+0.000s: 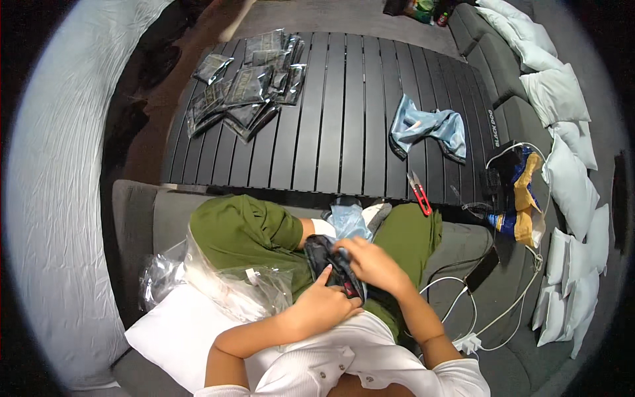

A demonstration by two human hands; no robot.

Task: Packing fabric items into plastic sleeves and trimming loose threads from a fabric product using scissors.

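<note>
Over my lap I hold a dark cloth piece (319, 255) with a small red mark near its lower end. Light blue fabric (349, 221) lies just beyond it; whether the two are joined I cannot tell. My left hand (325, 306) grips the dark cloth near its lower end, the index finger laid along it. At its upper right edge, my right hand (369, 263) closes its fingers on the cloth, and the fingertips are partly hidden. A light blue cloth piece with dark edging (423, 127) rests crumpled on the slatted black table (331, 119). Red-handled thread snips (419, 193) lie at the table's near edge.
Several flat black items in clear plastic bags (248, 86) are piled on the table's far left. Clear plastic bags (245, 288) and a white pillow (175, 331) lie left of me. To my right are white cables (493, 331), a blue-yellow package (526, 198) and white cushions (569, 169).
</note>
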